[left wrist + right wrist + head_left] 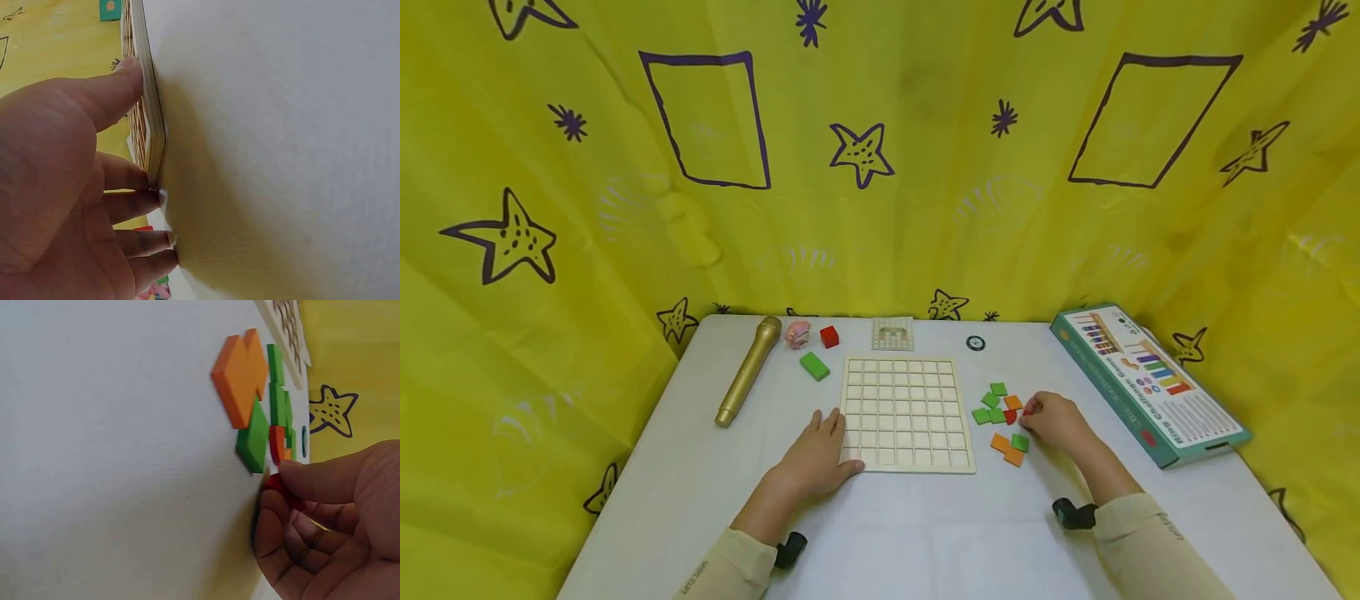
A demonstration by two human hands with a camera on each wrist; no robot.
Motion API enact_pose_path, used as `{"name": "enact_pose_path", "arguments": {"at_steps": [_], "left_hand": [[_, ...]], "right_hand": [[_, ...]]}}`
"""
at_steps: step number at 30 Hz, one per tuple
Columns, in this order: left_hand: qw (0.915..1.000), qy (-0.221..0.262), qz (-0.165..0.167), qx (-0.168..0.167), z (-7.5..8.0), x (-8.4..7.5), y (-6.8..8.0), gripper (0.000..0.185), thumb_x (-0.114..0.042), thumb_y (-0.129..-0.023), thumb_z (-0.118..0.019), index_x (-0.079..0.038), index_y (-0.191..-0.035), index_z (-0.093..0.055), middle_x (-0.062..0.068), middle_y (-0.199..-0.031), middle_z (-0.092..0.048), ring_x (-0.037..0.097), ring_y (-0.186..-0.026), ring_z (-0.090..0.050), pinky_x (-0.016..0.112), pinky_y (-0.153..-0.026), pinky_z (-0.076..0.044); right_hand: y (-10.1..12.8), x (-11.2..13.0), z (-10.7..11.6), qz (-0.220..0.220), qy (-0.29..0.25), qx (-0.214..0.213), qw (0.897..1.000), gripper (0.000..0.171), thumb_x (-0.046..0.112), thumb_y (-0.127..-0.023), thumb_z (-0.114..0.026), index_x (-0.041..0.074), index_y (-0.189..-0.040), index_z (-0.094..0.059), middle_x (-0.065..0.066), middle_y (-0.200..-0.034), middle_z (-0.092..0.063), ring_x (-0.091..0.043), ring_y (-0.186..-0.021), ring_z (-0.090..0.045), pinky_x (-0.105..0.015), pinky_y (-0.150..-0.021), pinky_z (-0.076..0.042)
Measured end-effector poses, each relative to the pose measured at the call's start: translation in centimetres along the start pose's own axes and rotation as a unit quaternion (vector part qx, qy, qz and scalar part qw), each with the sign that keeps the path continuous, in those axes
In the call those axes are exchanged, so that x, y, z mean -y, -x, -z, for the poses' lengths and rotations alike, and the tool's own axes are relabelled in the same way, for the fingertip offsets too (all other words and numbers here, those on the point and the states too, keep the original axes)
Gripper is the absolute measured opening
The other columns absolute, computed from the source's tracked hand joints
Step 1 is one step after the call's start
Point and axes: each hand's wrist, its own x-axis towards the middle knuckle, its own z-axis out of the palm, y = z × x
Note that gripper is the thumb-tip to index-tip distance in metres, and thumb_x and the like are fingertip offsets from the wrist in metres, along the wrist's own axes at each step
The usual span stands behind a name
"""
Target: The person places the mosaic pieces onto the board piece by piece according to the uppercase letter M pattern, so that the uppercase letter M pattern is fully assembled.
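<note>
A cream grid board (907, 415) with square cells lies flat in the middle of the table. My left hand (816, 457) rests at its near left corner; the left wrist view shows the thumb (119, 90) on the board's edge and the fingers extended, touching the table. My right hand (1060, 423) pinches a small red piece (285, 490) between thumb and index finger. Beside that hand lie several green tiles (991, 400), several orange tiles (1013, 457) and another red piece (1010, 417) with a rounded edge.
At the back are a small pattern card (892, 333) and a dark ring (976, 342). On the left lie a gold microphone (748, 371), a pink figure (797, 334), a red block (829, 337) and a green block (814, 366). A game box (1150, 383) lies at the right.
</note>
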Motion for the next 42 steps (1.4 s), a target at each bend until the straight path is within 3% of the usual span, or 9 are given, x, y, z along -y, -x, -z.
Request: {"name": "enact_pose_path", "arguments": {"at_steps": [6,15,27,42], "left_hand": [[1.0000,0.007,0.005,0.000,-0.1,-0.1,0.2,0.087,-0.049,-0.095,-0.065,0.012,-0.150,-0.036,0.027,-0.158,-0.032,0.051,-0.145,-0.024,0.053,-0.116,-0.030],[0.9998,0.017,0.010,0.002,-0.5,-0.2,0.7,0.087,-0.049,-0.094,-0.067,0.012,-0.149,-0.036,0.026,-0.157,-0.033,0.050,-0.145,-0.025,0.053,-0.115,-0.032],[1.0000,0.001,0.005,0.003,-0.2,-0.2,0.6,0.086,-0.050,-0.096,-0.064,0.011,-0.149,-0.036,0.026,-0.157,-0.033,0.050,-0.145,-0.025,0.052,-0.116,-0.031],[1.0000,-0.004,0.003,-0.002,0.0,-0.1,0.3,0.086,-0.050,-0.096,-0.064,0.011,-0.149,-0.037,0.026,-0.157,-0.033,0.050,-0.145,-0.025,0.051,-0.116,-0.030]], "right_hand": [[-0.3,0.7,0.5,0.003,-0.015,0.005,1.000,0.018,0.011,-0.094,-0.067,-0.001,-0.107,-0.065,-0.011,-0.088,-0.063,-0.024,-0.077,-0.056,-0.033,-0.067,-0.048],[-1.1,3.1,-0.2,0.016,-0.024,0.004,1.000,0.016,0.013,-0.093,-0.070,0.000,-0.099,-0.064,-0.011,-0.086,-0.064,-0.024,-0.074,-0.057,-0.030,-0.064,-0.049],[-3.3,6.7,-2.0,0.019,-0.102,0.024,0.994,0.016,0.011,-0.094,-0.070,-0.001,-0.103,-0.064,-0.011,-0.089,-0.067,-0.024,-0.077,-0.062,-0.032,-0.069,-0.055],[-4.8,10.1,-3.8,0.055,-0.159,0.033,0.985,0.014,0.006,-0.091,-0.074,-0.002,-0.098,-0.066,-0.015,-0.091,-0.066,-0.021,-0.072,-0.067,-0.031,-0.068,-0.060]]}}
